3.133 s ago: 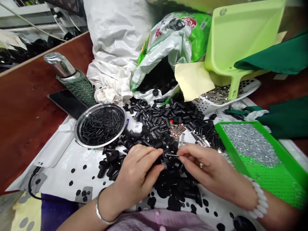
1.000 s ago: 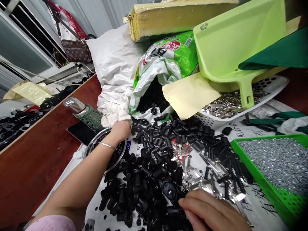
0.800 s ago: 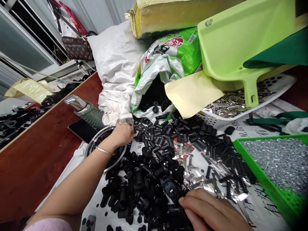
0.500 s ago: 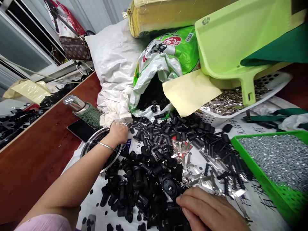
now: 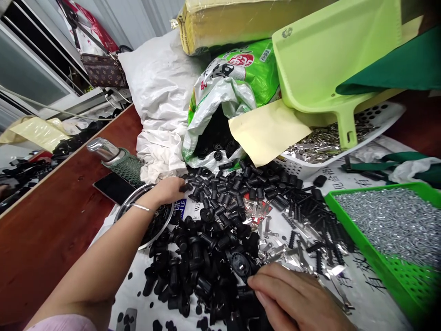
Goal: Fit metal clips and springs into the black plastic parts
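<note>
My left hand (image 5: pixel 169 190) reaches over the rim of a round metal bowl (image 5: pixel 121 212) to the far edge of a heap of small black ribbed plastic cylinders (image 5: pixel 225 198). Its fingers are closed at the small black pieces; what they grip is hidden. At the lower right, my right hand (image 5: pixel 292 296) pinches a round black plastic part (image 5: pixel 240 265) with a slotted face by its edge. Beneath that part lies a pile of larger black plastic parts (image 5: pixel 195 255). Thin metal strips (image 5: pixel 272 246) and black toothed strips (image 5: pixel 319 250) lie right of the pile.
A green tray (image 5: pixel 399 280) of small metal pins is at the right. Behind stand a white perforated basket (image 5: pixel 298 170), a pale green dustpan (image 5: pixel 334 59), and an open green-and-white sack (image 5: pixel 248 94). A phone (image 5: pixel 113 187) and netted bottle (image 5: pixel 122 161) lie left.
My left hand has shifted slightly, its fingertips now stretching to black pieces at the heap's edge. My right hand keeps the round part nearly in place. The view has moved slightly.
</note>
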